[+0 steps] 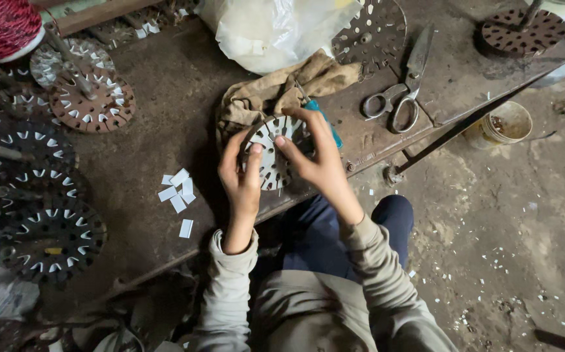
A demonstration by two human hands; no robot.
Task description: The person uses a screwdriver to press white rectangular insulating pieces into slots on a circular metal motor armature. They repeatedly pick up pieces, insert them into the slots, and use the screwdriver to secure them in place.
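Observation:
Both of my hands hold a round slotted metal disc (273, 154) with white paper strips in its slots, just above the near edge of a dark workbench (165, 124). My left hand (240, 179) grips its left rim, thumb pressed on the face. My right hand (318, 160) holds the right side, fingers curled over the top edge and thumb near the centre. A teal-handled tool (325, 117) shows behind my right hand. A crumpled tan cloth (282, 88) lies right behind the disc.
Several similar slotted discs (48, 234) lie stacked along the left, one rusty disc (93, 104) farther back. Loose white paper strips (178, 192) lie on the bench. Scissors (403, 88), a white plastic bag (269, 29), a red wire spool (2, 26) and a small bucket (504, 124) on the floor.

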